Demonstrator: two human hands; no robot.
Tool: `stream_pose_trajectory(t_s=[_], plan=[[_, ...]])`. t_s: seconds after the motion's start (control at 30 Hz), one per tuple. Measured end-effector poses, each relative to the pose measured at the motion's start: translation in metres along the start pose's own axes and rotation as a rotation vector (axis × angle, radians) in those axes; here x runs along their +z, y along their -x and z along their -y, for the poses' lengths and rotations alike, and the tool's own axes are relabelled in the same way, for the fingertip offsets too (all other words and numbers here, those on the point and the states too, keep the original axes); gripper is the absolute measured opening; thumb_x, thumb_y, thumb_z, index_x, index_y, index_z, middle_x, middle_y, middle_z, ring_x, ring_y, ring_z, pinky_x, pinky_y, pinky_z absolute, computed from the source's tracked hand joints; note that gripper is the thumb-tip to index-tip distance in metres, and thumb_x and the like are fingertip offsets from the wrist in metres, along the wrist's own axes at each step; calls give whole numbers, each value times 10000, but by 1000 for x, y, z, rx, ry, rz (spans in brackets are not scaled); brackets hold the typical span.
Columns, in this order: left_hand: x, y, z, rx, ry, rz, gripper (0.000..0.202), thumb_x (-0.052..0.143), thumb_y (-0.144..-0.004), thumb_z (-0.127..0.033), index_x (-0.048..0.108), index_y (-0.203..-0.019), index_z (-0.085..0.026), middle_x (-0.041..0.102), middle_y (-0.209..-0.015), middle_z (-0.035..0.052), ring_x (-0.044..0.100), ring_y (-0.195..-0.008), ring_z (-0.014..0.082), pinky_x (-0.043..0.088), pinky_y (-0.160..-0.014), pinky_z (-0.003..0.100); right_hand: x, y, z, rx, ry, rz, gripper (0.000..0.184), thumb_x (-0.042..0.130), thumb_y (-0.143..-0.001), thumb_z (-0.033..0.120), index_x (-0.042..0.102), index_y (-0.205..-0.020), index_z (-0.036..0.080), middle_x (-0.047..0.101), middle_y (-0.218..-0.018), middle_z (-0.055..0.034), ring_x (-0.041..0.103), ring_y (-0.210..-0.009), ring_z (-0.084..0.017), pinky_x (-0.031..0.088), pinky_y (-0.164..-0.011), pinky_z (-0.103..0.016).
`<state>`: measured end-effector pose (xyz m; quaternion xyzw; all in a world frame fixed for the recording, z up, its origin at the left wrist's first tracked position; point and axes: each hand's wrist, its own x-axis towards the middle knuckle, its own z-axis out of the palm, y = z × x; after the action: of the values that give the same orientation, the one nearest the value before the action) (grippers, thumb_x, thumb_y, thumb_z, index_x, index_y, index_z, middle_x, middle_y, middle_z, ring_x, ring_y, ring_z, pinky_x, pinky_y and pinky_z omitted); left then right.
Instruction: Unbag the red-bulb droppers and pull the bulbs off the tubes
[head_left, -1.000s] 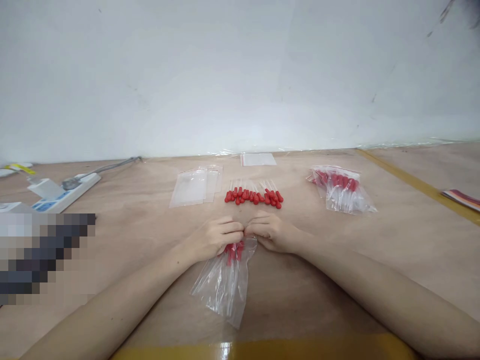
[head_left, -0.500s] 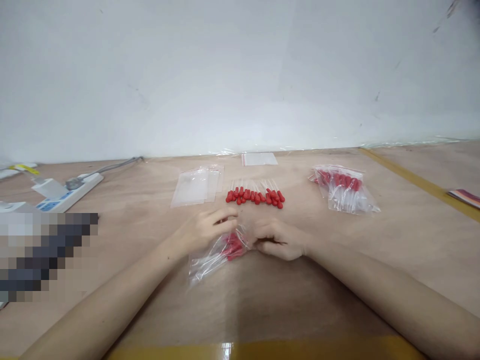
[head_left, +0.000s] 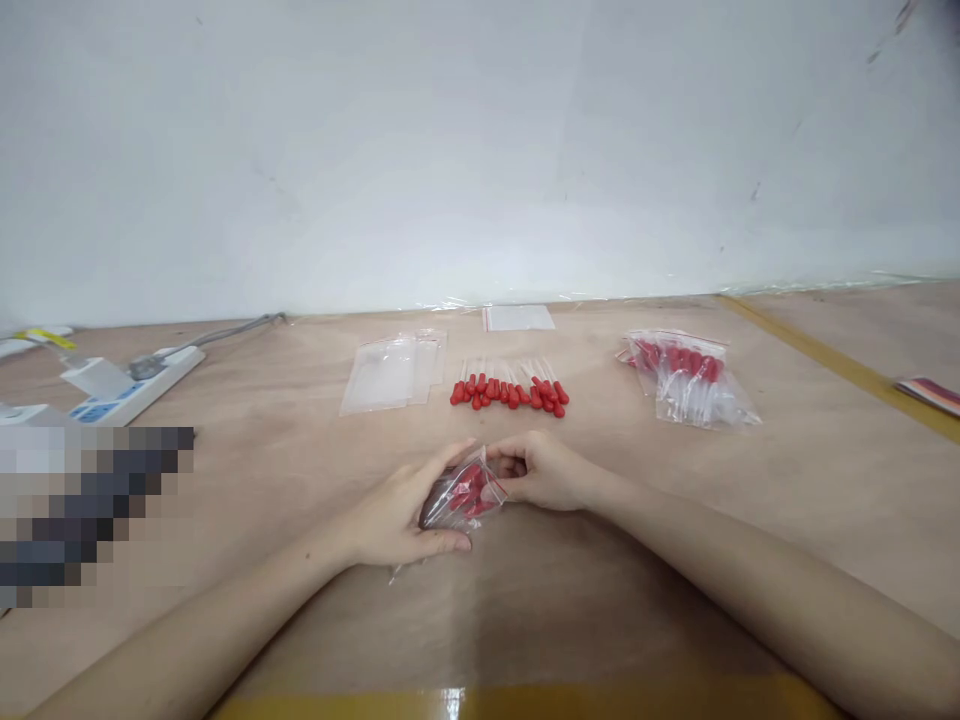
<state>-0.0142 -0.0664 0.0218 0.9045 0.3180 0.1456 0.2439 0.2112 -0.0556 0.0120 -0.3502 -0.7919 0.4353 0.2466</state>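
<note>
A clear zip bag with several red-bulbed glass droppers inside is between my hands, the bulbs toward the right. My left hand wraps round the bag, thumb along its near side and fingers on the far side, hiding the droppers' clear ends. At the red-lined mouth, my right hand pinches the bag's edge between thumb and fingers. Just beyond my hands lies a row of loose droppers, red bulbs toward me and thin clear tubes pointing away.
Flat, clear zip bags lie behind my left hand. Another flat bag rests near the wall. Filled dropper bags are piled at the right. A power strip with plugs and a cable is at the left, on the brown table.
My left hand has moved lower and round the bag, thumb now on its near side. The right hand has shifted slightly left, taking the bag's mouth. The other items stay put.
</note>
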Motion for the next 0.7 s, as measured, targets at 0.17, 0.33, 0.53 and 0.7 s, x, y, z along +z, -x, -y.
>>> stream_pose_trajectory(t_s=[0.17,0.33,0.53,0.7], plan=[[4,-3,4,-71,58,-57,878,682,-667,-432,179,-1364,-254,498,-1254,85,473,-1139,257,383,-949,402,4,-1,-3,-103,79,-148,201,670,-684,291,665,-842,166,548,-635,32,397,-532,-59,312,-494,-178],[2,-5,6,-56,85,-86,849,691,-657,-431,227,-1347,-259,525,-1220,78,518,-1083,240,421,-912,377,6,-4,-5,-200,58,-89,225,562,-779,213,638,-990,195,626,-786,9,504,-629,-79,384,-587,-187],[0,-5,21,-74,103,-139,761,667,-691,-410,276,-1327,-262,563,-1163,69,565,-1023,222,456,-880,383,1,-5,-6,-113,111,-160,163,512,-793,174,636,-900,176,627,-760,-2,540,-671,-102,411,-628,-218],[-1,-7,32,-69,91,-205,665,648,-712,-400,357,-1282,-221,532,-1223,80,528,-1093,218,433,-930,372,-17,-5,-9,76,-61,-268,180,541,-776,269,574,-909,152,567,-675,9,497,-535,-75,407,-506,-203]])
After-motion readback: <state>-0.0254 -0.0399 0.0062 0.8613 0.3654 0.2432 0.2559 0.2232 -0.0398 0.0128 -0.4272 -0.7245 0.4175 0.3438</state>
